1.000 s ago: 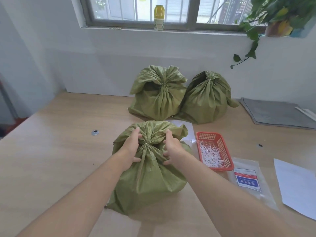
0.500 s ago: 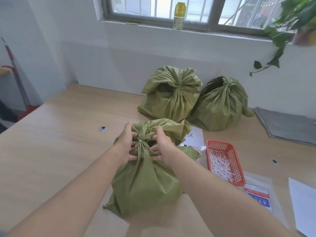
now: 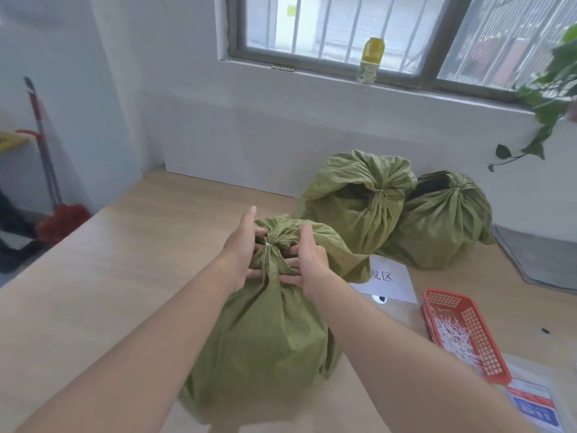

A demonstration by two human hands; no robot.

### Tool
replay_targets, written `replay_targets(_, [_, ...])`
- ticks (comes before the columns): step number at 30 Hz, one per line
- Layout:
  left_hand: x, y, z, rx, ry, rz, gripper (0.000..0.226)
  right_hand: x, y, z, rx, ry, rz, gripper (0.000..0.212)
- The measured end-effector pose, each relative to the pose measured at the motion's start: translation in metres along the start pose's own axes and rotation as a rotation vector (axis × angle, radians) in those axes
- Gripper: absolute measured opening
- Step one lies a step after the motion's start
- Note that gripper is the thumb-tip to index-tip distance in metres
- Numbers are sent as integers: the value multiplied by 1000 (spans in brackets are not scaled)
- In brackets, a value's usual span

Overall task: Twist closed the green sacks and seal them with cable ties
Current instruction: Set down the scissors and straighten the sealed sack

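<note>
Slippage risk: left hand point(image 3: 240, 250) and right hand point(image 3: 309, 264) clasp the twisted neck of the green sack point(image 3: 268, 339) near the front edge of the tabletop point(image 3: 109, 292); a slack cable tie point(image 3: 268, 244) could let it unwind.

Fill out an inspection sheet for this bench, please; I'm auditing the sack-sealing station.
Surface: light wooden table, no damage visible.
Job's things: near sack, neck gathered with a white cable tie round it; rear left sack and rear right sack, necks cinched, side by side behind it; red basket holding loose white ties.
Clutter: printed paper sheet right of the near sack; plastic packet; grey mat at the right edge.
Hands: left hand and right hand both curl fingers round the near sack's neck.
Cables: nothing seen.
Surroundings: barred window, bottle on the sill, trailing plant, mop in the left corner.
</note>
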State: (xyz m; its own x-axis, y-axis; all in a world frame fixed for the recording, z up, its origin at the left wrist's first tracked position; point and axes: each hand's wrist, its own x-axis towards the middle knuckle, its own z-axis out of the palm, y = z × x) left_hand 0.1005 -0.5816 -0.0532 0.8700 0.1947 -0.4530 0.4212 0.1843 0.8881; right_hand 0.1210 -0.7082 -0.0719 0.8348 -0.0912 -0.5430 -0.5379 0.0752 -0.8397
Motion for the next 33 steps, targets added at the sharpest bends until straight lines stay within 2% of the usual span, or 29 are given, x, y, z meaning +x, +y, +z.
replay_targets(5, [33,33,-55,8,7,47,68,12,-16,72,23,42,-23,67])
replay_targets(11, [82,72,-99,13,75,135,57,49,-40,148,81,31,-29,60])
replay_targets(16, [139,112,-116,-10,131,145,56,91,-79,189,91,-33,-64,54])
replay_targets(23, [244,177,-117,-107,152,159,61,184,-154,242,43,-140,-172,56])
replay_targets(27, [298,209,-86,-195,125,220,54,244,-204,252,-41,-14,-293,68])
replay_targets(33, [372,231,-14,-288,-9,262,48,320,-263,222,-106,265,-507,61])
